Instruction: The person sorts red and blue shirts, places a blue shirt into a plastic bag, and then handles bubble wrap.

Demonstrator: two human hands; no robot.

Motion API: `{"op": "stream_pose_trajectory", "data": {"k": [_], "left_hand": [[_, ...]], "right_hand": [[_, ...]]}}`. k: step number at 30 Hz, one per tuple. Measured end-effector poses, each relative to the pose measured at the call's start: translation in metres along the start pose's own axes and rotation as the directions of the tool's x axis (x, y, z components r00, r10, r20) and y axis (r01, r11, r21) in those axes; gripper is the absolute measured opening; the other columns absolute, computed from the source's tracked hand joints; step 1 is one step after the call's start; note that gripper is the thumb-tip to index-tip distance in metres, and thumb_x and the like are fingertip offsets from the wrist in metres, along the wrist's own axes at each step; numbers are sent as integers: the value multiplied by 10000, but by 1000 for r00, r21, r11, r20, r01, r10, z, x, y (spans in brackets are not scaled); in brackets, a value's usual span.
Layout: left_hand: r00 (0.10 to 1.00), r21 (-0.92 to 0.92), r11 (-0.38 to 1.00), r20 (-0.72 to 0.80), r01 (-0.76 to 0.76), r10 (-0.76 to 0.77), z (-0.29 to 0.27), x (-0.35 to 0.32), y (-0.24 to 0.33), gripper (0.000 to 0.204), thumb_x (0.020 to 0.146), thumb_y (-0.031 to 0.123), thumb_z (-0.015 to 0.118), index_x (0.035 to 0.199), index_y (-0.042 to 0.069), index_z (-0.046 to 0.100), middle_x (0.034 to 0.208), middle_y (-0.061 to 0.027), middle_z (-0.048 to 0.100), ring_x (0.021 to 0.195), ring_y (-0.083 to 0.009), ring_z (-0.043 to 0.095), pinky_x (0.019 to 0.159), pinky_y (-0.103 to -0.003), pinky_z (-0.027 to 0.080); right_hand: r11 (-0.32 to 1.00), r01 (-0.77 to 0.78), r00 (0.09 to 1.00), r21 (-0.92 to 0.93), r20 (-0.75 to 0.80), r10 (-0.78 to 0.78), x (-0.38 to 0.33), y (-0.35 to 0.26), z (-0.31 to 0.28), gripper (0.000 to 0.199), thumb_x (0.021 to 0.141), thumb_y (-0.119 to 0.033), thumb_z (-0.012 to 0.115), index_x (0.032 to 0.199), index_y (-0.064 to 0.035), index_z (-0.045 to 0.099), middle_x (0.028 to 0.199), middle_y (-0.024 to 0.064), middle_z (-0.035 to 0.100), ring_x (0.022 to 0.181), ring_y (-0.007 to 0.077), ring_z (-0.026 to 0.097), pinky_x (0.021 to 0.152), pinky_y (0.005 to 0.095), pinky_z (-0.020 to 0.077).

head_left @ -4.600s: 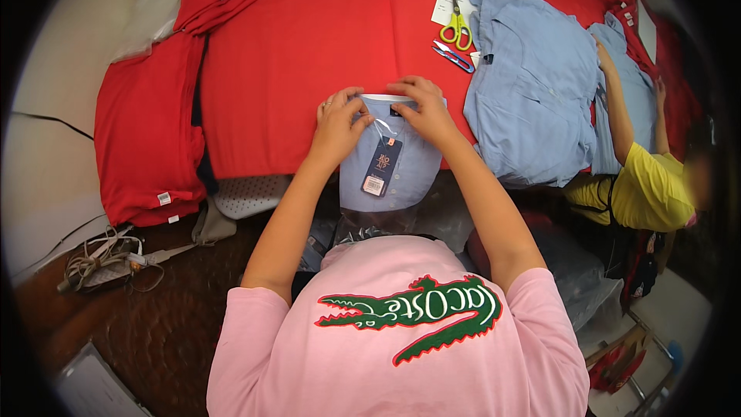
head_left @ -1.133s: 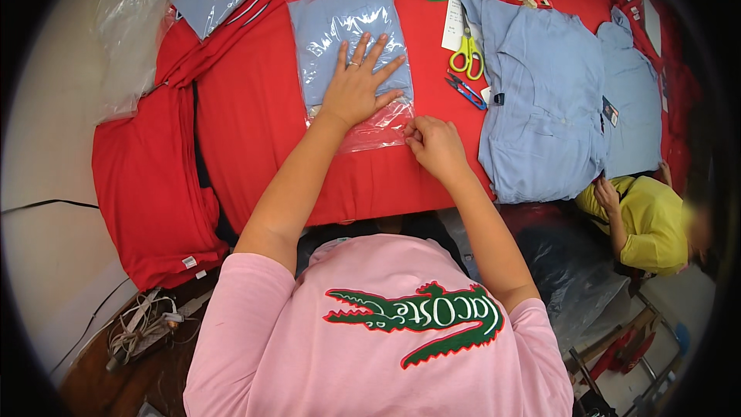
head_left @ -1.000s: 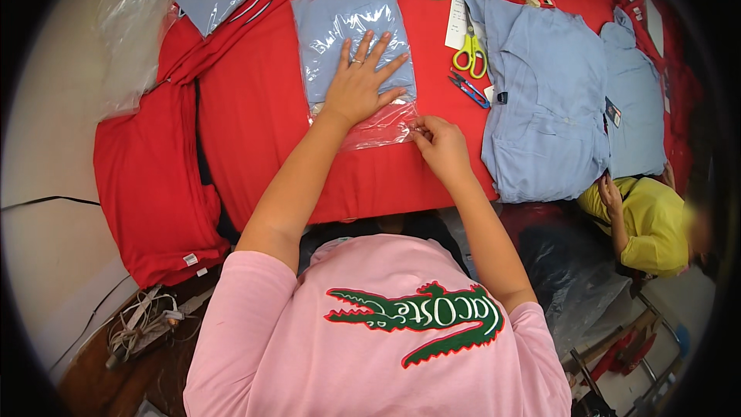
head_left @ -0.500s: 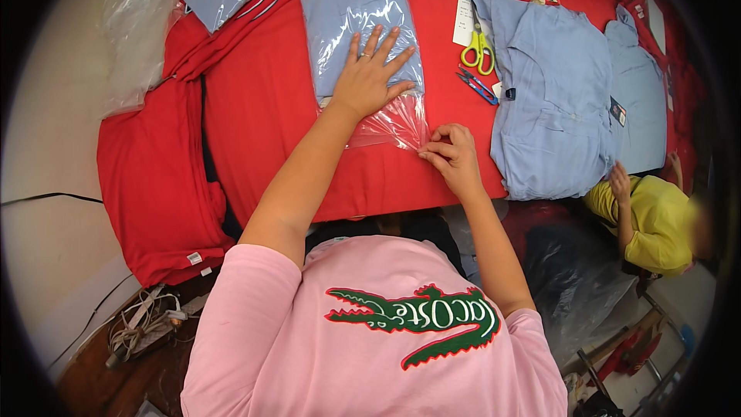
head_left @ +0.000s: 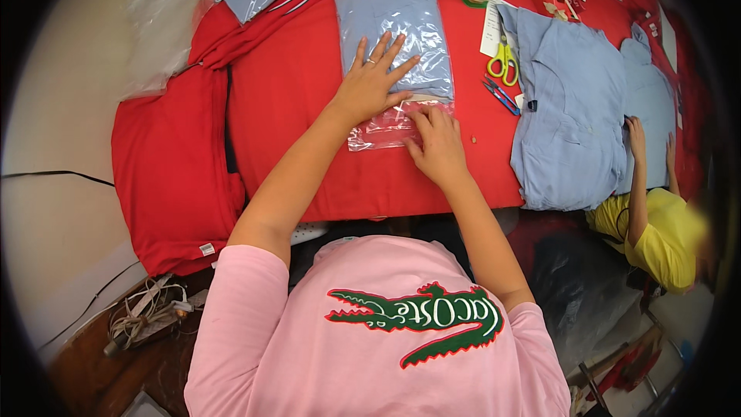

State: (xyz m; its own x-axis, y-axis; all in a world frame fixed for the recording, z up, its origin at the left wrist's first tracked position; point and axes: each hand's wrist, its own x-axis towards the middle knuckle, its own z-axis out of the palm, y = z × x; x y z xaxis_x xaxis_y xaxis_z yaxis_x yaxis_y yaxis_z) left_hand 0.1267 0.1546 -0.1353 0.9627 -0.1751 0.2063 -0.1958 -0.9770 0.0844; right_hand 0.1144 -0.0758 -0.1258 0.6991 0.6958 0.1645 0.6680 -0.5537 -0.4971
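Both of my hands are on the clear plastic bag holding a folded light-blue shirt [head_left: 395,31], which lies flat near the middle of the red cloth-covered table [head_left: 293,108], its open flap end toward me. My left hand [head_left: 370,81] is spread wide, palm down, pinning the shirt's near edge; my right hand [head_left: 436,139] has its fingers together, pressed flat on the empty flap just below. To do this well, I judge I should keep the left palm firm so the bag cannot slide, and run the right fingertips evenly along the flap so it lies without creases. Both forearms reach forward from my pink shirt [head_left: 370,340]. Yellow-handled scissors [head_left: 503,62] lie well apart, to the right.
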Motion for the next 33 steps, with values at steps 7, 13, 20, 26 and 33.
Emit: {"op": "stream_pose_trajectory", "data": {"k": [7,13,20,26,33], "left_hand": [[999,25,999,-28,39,-39,18,-14,2,804,949,710,543,1646,368,336,1755,-76,204,1596,-340,232,1290,-607,147],[998,-46,998,-46,32,-35,19,-12,3,840,930,743,528,1649,358,330,1755,-82,203,1600,-337,223,1286,-604,162],[998,-24,999,-43,48,-49,21,-11,0,831,937,733,526,1645,339,342,1755,-82,208,1600,-334,227,1287,-597,156],[998,-18,998,-26,57,-57,24,-11,2,830,945,734,520,1653,350,320,1759,-82,188,1613,-338,183,1290,-607,132],[997,-25,998,-44,55,-56,24,-13,1,823,952,731,513,1654,346,323,1761,-83,182,1613,-344,182,1287,-612,129]], "right_hand": [[974,-135,981,180,162,105,6,15,-24,244,853,-133,786,1081,-82,715,831,79,652,823,272,664,790,408,519],[995,92,995,36,46,-94,-4,20,-1,128,887,-148,737,991,-79,711,898,84,662,890,289,660,810,412,495],[922,380,924,-69,-1,-381,-36,18,-16,117,910,-117,705,1004,-50,720,966,64,663,883,273,639,841,399,514],[962,241,971,127,-44,-237,-30,10,-10,186,878,-167,767,1025,-62,723,1015,62,668,957,259,637,883,398,517],[973,230,971,21,-70,-228,11,-33,13,230,822,-193,819,1013,-98,736,923,56,645,900,248,613,865,420,449]]}}
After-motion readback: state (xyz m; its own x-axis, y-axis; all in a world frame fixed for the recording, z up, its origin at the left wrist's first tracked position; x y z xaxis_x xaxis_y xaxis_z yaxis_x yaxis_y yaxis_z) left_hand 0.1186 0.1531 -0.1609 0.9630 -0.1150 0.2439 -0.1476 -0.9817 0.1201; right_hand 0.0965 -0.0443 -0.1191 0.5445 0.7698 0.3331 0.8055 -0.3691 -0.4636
